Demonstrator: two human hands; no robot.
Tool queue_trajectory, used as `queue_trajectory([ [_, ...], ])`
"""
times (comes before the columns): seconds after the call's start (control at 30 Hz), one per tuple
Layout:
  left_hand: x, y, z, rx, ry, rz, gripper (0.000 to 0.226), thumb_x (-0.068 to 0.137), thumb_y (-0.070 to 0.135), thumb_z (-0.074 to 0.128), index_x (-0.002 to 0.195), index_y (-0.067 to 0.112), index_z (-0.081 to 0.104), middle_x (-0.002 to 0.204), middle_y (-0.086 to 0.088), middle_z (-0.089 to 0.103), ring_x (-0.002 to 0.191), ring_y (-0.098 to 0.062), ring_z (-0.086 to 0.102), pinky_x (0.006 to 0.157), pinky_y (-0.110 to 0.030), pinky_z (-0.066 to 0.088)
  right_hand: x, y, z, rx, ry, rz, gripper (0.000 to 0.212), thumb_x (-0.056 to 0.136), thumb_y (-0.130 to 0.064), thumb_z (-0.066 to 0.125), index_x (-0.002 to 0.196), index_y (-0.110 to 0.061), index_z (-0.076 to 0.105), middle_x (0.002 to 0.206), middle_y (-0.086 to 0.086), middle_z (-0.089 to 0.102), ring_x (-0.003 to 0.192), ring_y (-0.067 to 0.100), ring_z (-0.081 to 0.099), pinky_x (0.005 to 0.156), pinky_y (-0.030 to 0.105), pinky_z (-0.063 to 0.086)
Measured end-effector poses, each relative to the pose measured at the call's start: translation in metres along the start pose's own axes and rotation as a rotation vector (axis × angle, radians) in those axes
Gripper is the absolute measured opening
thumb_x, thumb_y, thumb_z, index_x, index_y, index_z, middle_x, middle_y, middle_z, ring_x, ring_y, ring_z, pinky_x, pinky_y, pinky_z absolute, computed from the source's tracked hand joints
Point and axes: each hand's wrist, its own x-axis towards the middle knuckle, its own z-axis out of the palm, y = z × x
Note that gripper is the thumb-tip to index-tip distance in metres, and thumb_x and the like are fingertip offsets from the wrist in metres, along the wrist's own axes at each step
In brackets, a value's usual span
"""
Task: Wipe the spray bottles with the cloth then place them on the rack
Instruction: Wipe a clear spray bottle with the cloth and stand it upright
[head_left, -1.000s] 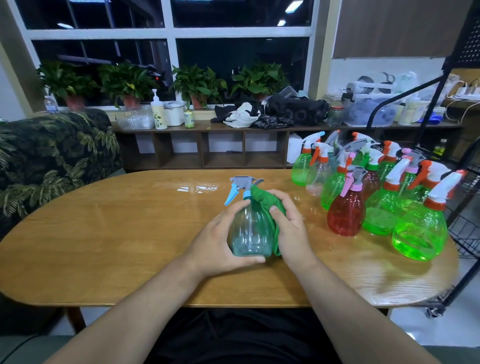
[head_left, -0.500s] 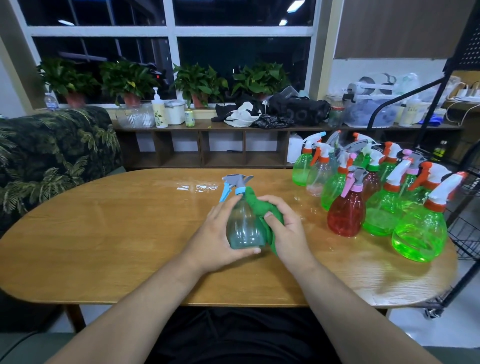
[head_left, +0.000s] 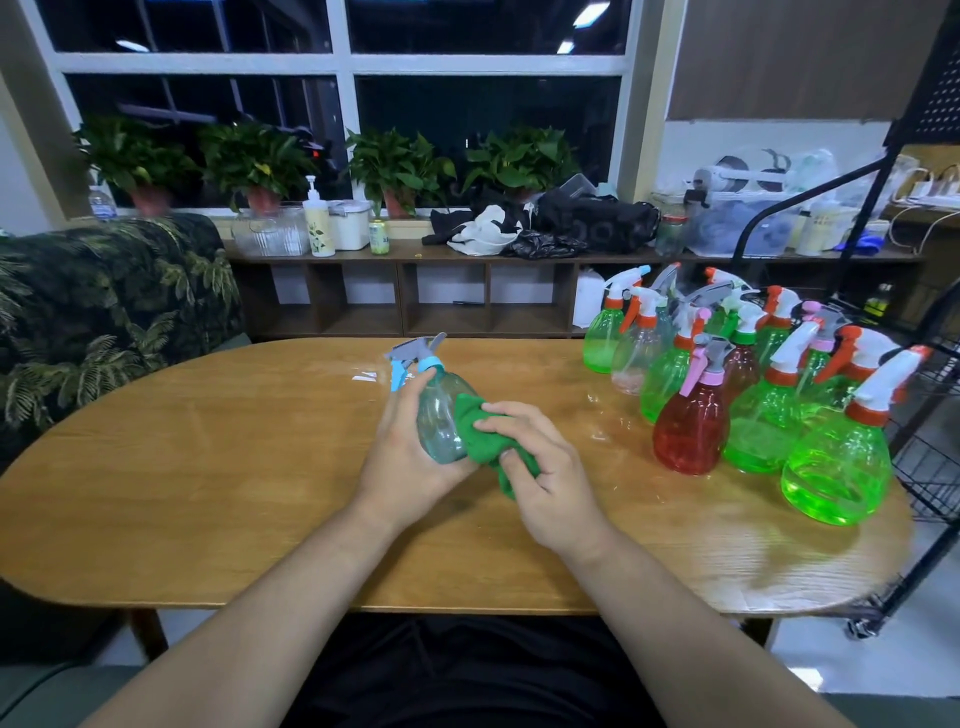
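A clear teal spray bottle (head_left: 439, 415) with a grey head and blue trigger is tilted to the left above the wooden table (head_left: 208, 467). My left hand (head_left: 402, 462) grips its body from the left and underneath. My right hand (head_left: 540, 467) holds a bunched green cloth (head_left: 480, 431) against the bottle's right side. Several more spray bottles stand at the table's right end, among them a red one (head_left: 691, 426) and a large green one (head_left: 831, 467). The black wire rack (head_left: 930, 457) stands beyond the table's right edge.
A low wooden shelf (head_left: 405, 291) runs under the window, carrying potted plants, containers and dark bags. A sofa with a leaf print (head_left: 93, 312) is at the left. Bare tabletop lies left of my hands.
The bottle has tipped from upright to leaning left. The cloth in my right hand has slid down from the neck to the lower right side of the body.
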Motion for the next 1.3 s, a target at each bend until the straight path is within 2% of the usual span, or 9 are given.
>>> queue_trajectory([
  [0.2, -0.007, 0.01, -0.003, 0.062, -0.212, 0.18, 0.114, 0.063, 0.058, 0.099, 0.157, 0.029, 0.042, 0.153, 0.013, 0.048, 0.144, -0.008, 0.047, 0.121, -0.035, 0.04, 0.007, 0.004, -0.008, 0.24, 0.102, 0.296, 0.043, 0.1, -0.002, 0.051, 0.131, -0.025, 0.071, 0.134, -0.004, 0.071, 0.13, 0.022, 0.064, 0.115, 0.046, 0.048],
  [0.37, -0.013, 0.024, -0.004, -0.028, -0.292, 0.162, 0.115, 0.064, 0.052, 0.101, 0.159, 0.033, 0.039, 0.152, 0.019, 0.055, 0.141, -0.005, 0.053, 0.118, -0.028, 0.041, 0.016, -0.005, -0.019, 0.736, 0.177, 0.609, 0.038, 0.107, 0.005, 0.042, 0.13, -0.012, 0.067, 0.122, 0.012, 0.076, 0.106, 0.029, 0.071, 0.095, 0.048, 0.058],
  [0.5, -0.014, 0.022, -0.004, -0.093, -0.4, 0.107, 0.116, 0.071, 0.04, 0.1, 0.161, 0.038, 0.027, 0.15, 0.018, 0.055, 0.138, -0.01, 0.057, 0.116, -0.035, 0.046, 0.019, -0.006, -0.024, 0.845, 0.16, 0.665, 0.039, 0.104, 0.003, 0.04, 0.133, -0.007, 0.065, 0.118, 0.016, 0.075, 0.1, 0.03, 0.071, 0.086, 0.044, 0.059],
  [0.67, -0.012, 0.017, 0.001, -0.014, -0.387, 0.135, 0.117, 0.068, 0.051, 0.099, 0.16, 0.041, 0.027, 0.156, 0.015, 0.047, 0.145, -0.009, 0.047, 0.122, -0.039, 0.04, 0.016, -0.001, -0.021, 0.733, 0.195, 0.625, 0.04, 0.104, 0.008, 0.041, 0.124, -0.01, 0.071, 0.118, 0.016, 0.075, 0.102, 0.03, 0.071, 0.091, 0.045, 0.059],
  [0.87, -0.011, 0.012, 0.002, 0.046, -0.282, 0.147, 0.114, 0.07, 0.053, 0.097, 0.162, 0.034, 0.032, 0.153, 0.016, 0.046, 0.143, 0.0, 0.045, 0.118, -0.016, 0.033, 0.008, 0.004, -0.011, 0.461, 0.127, 0.466, 0.043, 0.102, 0.006, 0.049, 0.124, -0.02, 0.074, 0.128, 0.01, 0.073, 0.121, 0.031, 0.068, 0.11, 0.057, 0.052],
  [1.03, -0.006, 0.005, 0.004, 0.03, -0.067, 0.022, 0.111, 0.066, 0.05, 0.098, 0.158, 0.036, 0.038, 0.146, 0.013, 0.048, 0.137, 0.001, 0.048, 0.114, -0.015, 0.038, 0.003, 0.002, -0.008, 0.121, 0.022, 0.15, 0.043, 0.096, 0.005, 0.052, 0.126, -0.016, 0.075, 0.137, -0.001, 0.067, 0.136, 0.022, 0.059, 0.12, 0.036, 0.043],
  [1.13, -0.003, 0.003, 0.003, -0.002, 0.037, -0.105, 0.107, 0.065, 0.046, 0.098, 0.155, 0.037, 0.04, 0.143, 0.011, 0.048, 0.126, 0.002, 0.051, 0.099, -0.002, 0.038, 0.0, 0.002, -0.004, 0.028, -0.044, 0.059, 0.044, 0.096, 0.011, 0.053, 0.127, -0.011, 0.075, 0.142, 0.001, 0.063, 0.139, 0.02, 0.057, 0.12, 0.032, 0.042],
  [1.2, -0.002, 0.002, 0.003, -0.008, 0.034, -0.126, 0.107, 0.064, 0.046, 0.098, 0.155, 0.038, 0.04, 0.141, 0.011, 0.046, 0.122, 0.001, 0.052, 0.093, 0.002, 0.036, -0.001, 0.004, -0.003, 0.005, -0.056, 0.05, 0.046, 0.096, 0.013, 0.053, 0.128, -0.012, 0.075, 0.143, 0.0, 0.063, 0.139, 0.019, 0.057, 0.12, 0.033, 0.042],
  [1.3, -0.004, 0.001, 0.004, 0.039, -0.041, -0.044, 0.11, 0.062, 0.047, 0.096, 0.156, 0.038, 0.04, 0.136, 0.011, 0.045, 0.121, 0.005, 0.05, 0.1, -0.003, 0.038, 0.001, 0.006, -0.005, 0.01, -0.03, 0.079, 0.047, 0.097, 0.013, 0.052, 0.129, -0.014, 0.075, 0.14, -0.001, 0.064, 0.138, 0.018, 0.058, 0.119, 0.032, 0.042],
])
